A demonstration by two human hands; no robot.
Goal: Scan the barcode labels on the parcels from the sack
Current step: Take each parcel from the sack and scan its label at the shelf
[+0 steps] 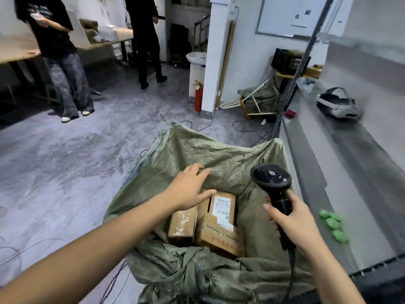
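Here the left hand [189, 186] reaches with fingers spread over the open sack [197, 154], just above the parcels [206, 222] lying below and between both hands. The right hand [295, 222] grips the scanner [274, 185] by its handle, held beside the sack, above the parcels. One label [223, 208] faces up; others may be hidden, so a scan could miss or read the wrong parcel. Loose sack folds could drape over the labels. The scanner cable hangs beneath the right hand and might snag. A worktop [350, 172] stands right of that hand, carrying a headset [337, 105] and green lumps [333, 224].
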